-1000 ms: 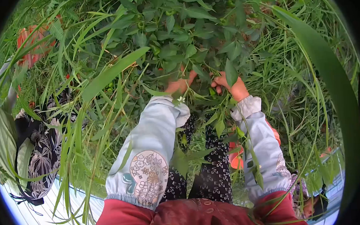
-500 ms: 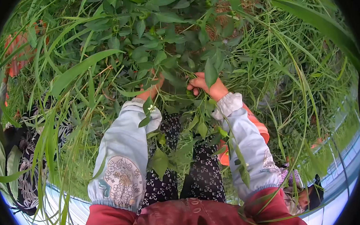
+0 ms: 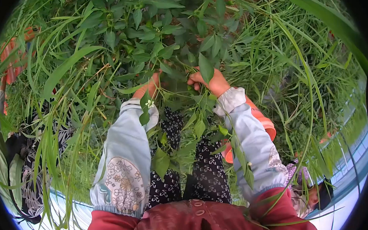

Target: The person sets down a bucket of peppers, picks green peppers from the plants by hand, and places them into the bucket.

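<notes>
My right hand (image 3: 212,82) is closed among the stems of a pepper plant (image 3: 162,36), its curled fingers around a small green pepper (image 3: 190,88). A leaf hangs across the back of that hand. Opposite it, my left hand (image 3: 148,88) reaches into the same plant, close to the stems; leaves hide most of its fingers. A branch with a white flower (image 3: 149,103) droops over my left wrist. Between my forearms hang more leaves and another green pepper (image 3: 223,130).
An orange bucket (image 3: 269,126) stands under my right forearm, partly hidden. Tall grass (image 3: 273,63) surrounds the plants, with long blades crossing the view. Patterned dark clothing (image 3: 29,171) of a person shows at left, another person (image 3: 308,189) at lower right. More orange objects (image 3: 12,58) lie upper left.
Both hands have shifted slightly up and left in view, and the plant with them. The right fingers stay curled at the small pepper.
</notes>
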`<state>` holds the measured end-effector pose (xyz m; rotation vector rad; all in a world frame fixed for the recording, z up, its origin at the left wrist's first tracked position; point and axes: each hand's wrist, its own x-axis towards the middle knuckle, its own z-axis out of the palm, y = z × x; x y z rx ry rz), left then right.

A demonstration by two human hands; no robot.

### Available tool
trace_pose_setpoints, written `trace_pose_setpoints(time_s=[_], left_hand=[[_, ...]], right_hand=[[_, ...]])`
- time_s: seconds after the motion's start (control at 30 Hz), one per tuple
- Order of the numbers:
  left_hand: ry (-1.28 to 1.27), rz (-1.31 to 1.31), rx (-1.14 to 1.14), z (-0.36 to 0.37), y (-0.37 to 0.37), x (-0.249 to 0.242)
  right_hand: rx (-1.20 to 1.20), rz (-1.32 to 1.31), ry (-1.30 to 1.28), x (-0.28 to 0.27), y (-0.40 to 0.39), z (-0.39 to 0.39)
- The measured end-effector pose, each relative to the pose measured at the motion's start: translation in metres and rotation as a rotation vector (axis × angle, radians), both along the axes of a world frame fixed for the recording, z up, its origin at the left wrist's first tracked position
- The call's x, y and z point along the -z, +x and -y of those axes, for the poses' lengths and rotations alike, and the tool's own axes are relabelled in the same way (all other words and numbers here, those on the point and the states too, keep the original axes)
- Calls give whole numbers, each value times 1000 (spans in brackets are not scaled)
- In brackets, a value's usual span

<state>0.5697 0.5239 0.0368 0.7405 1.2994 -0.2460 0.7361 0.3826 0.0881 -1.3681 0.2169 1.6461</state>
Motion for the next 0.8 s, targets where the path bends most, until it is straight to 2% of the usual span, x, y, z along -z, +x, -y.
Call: trace_pose_setpoints(time_s=[0.1, 0.17, 0.23, 0.33, 0.43, 0.5, 0.57, 0.67, 0.7, 0.73, 0.77, 0.8], left_hand=[[54, 8, 50, 0, -9, -6], [93, 26, 79, 2, -12, -6], [158, 66, 126, 8, -17, 8], [249, 100, 161, 16, -16, 16], [160, 31, 30, 17, -5, -18], [-119, -104, 36, 7, 12, -55], [-47, -50, -28, 12, -8, -38], [-163, -119, -55, 13, -27, -24], [-98, -113, 244, 5, -12, -55], [-66, -112, 396, 6, -14, -63], [-29, -110, 547, 7, -17, -71], [-23, -108, 324, 13, -35, -60]], right_hand=[[-100, 15, -1, 5, -4, 1], [-109, 7, 1, 3, -7, 2], [-13, -30, -56, -3, -8, 2], [-85, -12, -36, 7, -8, 6], [-214, 48, 27, 15, -2, 9], [-274, 45, -17, 6, 5, 3], [-214, 53, -56, -6, 2, -4], [-145, 24, -20, 5, -6, 2], [-81, 29, -32, 9, -6, 3], [-14, 31, -46, 12, -6, 5], [-51, 39, -45, 14, -2, 7], [-112, 76, -32, 11, 0, 6]])
